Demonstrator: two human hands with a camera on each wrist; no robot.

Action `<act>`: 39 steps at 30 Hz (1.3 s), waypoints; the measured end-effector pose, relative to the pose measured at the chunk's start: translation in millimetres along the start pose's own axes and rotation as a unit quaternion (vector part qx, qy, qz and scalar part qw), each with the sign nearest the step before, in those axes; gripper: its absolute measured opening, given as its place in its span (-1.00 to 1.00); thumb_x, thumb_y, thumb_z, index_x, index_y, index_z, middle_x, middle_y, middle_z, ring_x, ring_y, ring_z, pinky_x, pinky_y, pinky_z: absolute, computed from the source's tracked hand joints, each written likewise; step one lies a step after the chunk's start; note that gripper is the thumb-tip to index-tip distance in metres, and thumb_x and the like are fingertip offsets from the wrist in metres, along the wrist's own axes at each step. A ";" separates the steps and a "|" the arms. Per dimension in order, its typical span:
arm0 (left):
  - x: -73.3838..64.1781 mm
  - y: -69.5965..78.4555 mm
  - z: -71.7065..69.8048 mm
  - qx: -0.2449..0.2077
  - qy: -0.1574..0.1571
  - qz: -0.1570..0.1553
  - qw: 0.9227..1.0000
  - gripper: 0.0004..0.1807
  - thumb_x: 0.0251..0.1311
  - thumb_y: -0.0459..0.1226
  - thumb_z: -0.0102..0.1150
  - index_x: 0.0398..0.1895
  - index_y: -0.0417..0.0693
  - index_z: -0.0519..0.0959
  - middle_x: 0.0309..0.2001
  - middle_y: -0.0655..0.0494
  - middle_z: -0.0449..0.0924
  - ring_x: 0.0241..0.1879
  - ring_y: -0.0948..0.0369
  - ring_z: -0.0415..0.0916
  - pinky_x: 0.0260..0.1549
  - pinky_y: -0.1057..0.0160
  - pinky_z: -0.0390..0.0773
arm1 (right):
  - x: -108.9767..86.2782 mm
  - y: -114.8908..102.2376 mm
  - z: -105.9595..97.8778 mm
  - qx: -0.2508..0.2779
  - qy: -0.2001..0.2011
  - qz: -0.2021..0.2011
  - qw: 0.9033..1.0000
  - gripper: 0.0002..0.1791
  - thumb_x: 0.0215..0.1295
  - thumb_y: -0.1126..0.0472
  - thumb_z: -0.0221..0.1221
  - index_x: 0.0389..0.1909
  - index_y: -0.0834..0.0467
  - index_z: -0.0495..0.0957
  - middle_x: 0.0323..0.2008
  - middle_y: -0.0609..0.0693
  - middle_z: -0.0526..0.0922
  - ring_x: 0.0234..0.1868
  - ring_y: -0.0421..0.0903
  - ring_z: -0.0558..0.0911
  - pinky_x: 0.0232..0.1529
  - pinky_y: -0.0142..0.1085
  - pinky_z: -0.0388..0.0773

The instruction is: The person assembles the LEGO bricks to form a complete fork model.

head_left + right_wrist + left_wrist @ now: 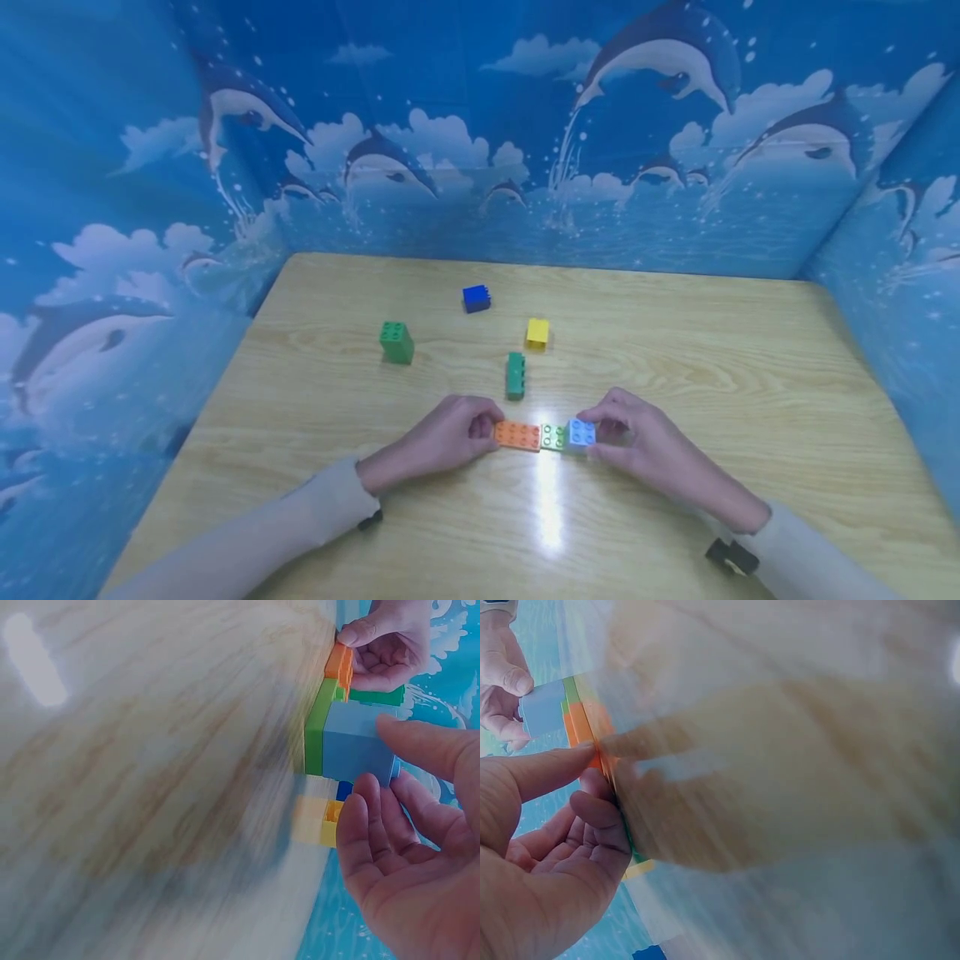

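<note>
An orange brick (517,434) lies flat on the wooden table, its left end pinched between the thumb and fingers of my left hand (459,429). Against its right end sits a thin light green brick (552,437). On the right part of that green piece stands a light blue brick (581,433), taller than the others in the row. My right hand (637,433) grips the light blue brick from the right, with the thumb (420,739) on one side face. In the right wrist view the blue brick (356,739) rests squarely on the green one (319,727).
Behind the row lies a dark green brick (516,377) on its side, with a yellow brick (537,333) and a dark blue brick (476,298) farther back. A tall green block (397,343) stands to the left. Dolphin-printed cloth (450,167) walls the table's (712,333) back and sides.
</note>
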State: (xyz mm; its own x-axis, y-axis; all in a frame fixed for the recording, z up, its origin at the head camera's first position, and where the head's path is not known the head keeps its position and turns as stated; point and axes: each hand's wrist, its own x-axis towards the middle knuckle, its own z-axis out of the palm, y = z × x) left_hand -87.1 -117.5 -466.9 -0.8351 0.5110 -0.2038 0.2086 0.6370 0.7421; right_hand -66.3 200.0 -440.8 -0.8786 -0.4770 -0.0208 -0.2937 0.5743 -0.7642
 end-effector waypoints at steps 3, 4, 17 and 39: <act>-0.1 0.1 0.0 0.002 0.001 0.000 1.000 -0.63 0.22 -0.43 0.56 0.09 -0.16 0.74 -0.33 0.32 0.62 -0.32 0.36 0.59 -0.25 0.36 0.67 | -0.7 0.5 0.0 -0.012 0.002 -0.006 1.000 -0.55 0.21 0.38 0.55 0.14 0.14 0.76 -0.14 -0.16 0.63 -0.14 -0.17 0.64 -0.10 -0.32 0.72; -0.2 0.1 -0.1 0.002 0.002 0.000 1.000 -0.63 0.22 -0.42 0.56 0.09 -0.15 0.74 -0.33 0.32 0.62 -0.32 0.37 0.59 -0.25 0.36 0.67 | -0.8 0.7 0.0 -0.013 0.002 -0.008 1.000 -0.55 0.21 0.38 0.55 0.14 0.14 0.76 -0.13 -0.16 0.63 -0.14 -0.17 0.64 -0.09 -0.31 0.73; -0.8 0.6 -0.5 0.001 0.001 -0.006 1.000 -0.63 0.23 -0.41 0.56 0.11 -0.15 0.73 -0.32 0.32 0.62 -0.30 0.36 0.59 -0.24 0.36 0.67 | -0.2 4.6 0.7 -0.011 0.005 -0.023 1.000 -0.54 0.20 0.39 0.55 0.13 0.14 0.75 -0.11 -0.17 0.64 -0.11 -0.17 0.65 -0.06 -0.29 0.73; -0.4 -0.6 -1.9 -0.010 -0.010 -0.017 1.000 -0.61 0.23 -0.42 0.55 0.12 -0.16 0.71 -0.30 0.29 0.62 -0.29 0.33 0.59 -0.25 0.34 0.68 | 0.5 4.5 0.0 -0.006 -0.003 -0.015 1.000 -0.50 0.20 0.34 0.56 0.17 0.09 0.72 -0.07 -0.19 0.65 -0.07 -0.14 0.66 -0.02 -0.25 0.73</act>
State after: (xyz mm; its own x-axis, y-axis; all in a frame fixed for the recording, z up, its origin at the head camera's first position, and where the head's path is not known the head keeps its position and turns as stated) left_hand -87.9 -119.2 -466.0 -0.8309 0.5011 -0.2420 0.1704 0.6431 0.7466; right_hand -68.1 202.3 -444.2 -0.8675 -0.4975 -0.0021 -0.3239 0.5679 -0.7567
